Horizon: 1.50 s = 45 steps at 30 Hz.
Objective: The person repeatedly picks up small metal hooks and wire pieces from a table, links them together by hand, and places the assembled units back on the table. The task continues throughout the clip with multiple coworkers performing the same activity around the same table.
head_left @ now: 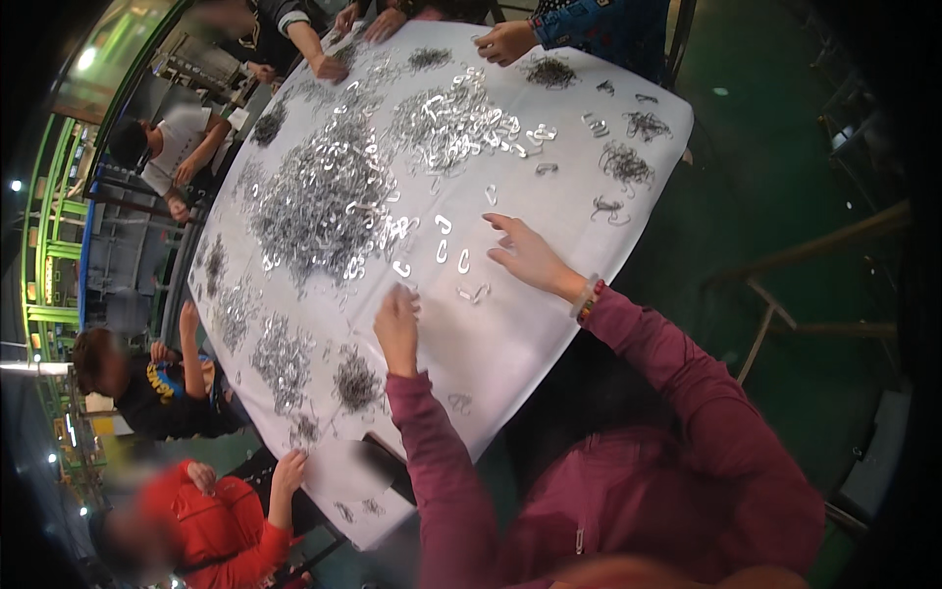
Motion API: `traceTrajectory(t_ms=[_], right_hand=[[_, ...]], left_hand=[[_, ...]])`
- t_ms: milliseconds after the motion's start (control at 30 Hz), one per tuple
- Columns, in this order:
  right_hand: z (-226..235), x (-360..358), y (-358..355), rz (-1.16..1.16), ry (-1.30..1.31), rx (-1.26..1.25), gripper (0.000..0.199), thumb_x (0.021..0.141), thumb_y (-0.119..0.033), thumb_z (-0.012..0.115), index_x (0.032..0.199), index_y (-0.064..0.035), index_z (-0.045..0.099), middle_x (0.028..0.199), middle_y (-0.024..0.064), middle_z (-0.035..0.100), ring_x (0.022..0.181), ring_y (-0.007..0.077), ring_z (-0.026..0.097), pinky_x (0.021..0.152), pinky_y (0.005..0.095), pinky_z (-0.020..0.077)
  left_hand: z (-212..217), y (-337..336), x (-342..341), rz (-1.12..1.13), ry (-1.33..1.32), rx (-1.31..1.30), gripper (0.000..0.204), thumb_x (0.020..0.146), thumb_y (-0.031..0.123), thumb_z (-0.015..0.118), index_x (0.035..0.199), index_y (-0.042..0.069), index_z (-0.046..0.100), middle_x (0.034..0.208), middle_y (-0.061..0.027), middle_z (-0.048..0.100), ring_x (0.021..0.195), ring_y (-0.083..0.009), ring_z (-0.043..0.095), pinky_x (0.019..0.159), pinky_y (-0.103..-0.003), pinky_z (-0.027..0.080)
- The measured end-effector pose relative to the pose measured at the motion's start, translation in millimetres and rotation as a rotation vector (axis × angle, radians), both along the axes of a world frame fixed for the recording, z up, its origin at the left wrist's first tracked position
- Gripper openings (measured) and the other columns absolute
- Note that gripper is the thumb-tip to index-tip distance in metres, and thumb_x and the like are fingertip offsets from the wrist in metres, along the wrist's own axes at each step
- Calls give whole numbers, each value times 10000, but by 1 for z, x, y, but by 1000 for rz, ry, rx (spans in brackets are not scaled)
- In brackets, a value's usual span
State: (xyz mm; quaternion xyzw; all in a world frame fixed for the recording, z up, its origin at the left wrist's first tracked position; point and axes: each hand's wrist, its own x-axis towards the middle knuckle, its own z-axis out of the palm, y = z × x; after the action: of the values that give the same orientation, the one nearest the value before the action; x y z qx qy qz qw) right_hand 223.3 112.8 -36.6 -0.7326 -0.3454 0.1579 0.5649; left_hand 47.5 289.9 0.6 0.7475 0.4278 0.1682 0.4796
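Note:
My right hand (535, 257) hovers over the white-covered table (510, 353), its fingers stretched out and apart, with nothing visible in them. Beside it lie several loose silvery C-shaped metal hooks (464, 260). A pair of linked or touching hooks (474, 294) rests just below that hand. My left hand (396, 324) is nearer the middle of the table, its fingers curled in and slightly blurred; what they hold, if anything, is hidden. Just beyond it lies a single hook (401, 268). A large heap of the same metal hooks (324, 196) spreads past both hands.
A second heap of hooks (446, 123) lies farther back. Small dark piles (355, 380) of thin metal pieces sit along the table's edges. A dark flat object (385, 466) lies at the near left corner. Co-workers' hands (505, 42) reach in from the far and left sides.

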Motion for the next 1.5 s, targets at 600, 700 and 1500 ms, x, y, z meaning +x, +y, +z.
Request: traceTrajectory(t_ms=[600,700,1500], right_hand=[[54,47,-23,262,801,290,151,900,-152,659,919,-3,653,819,84,668,661,108,624,558,205,460],[86,3,-24,300,925,263,150,912,-153,645,947,-7,638,834,81,658,685,118,619,563,217,461],[134,-110,-81,428,432,268,146,891,-35,627,1017,33,658,844,45,661,731,89,597,646,229,491]], left_hand=[[60,-87,-3,-191,-264,131,253,886,73,644,1134,20,648,904,-94,682,794,-151,658,684,-267,517],[72,-99,4,-166,-407,154,342,870,95,680,1197,15,622,914,-66,666,796,-119,629,672,-242,508],[111,-161,-74,-242,-328,484,228,818,0,693,1046,-4,682,886,-130,704,781,-174,687,704,-275,537]])
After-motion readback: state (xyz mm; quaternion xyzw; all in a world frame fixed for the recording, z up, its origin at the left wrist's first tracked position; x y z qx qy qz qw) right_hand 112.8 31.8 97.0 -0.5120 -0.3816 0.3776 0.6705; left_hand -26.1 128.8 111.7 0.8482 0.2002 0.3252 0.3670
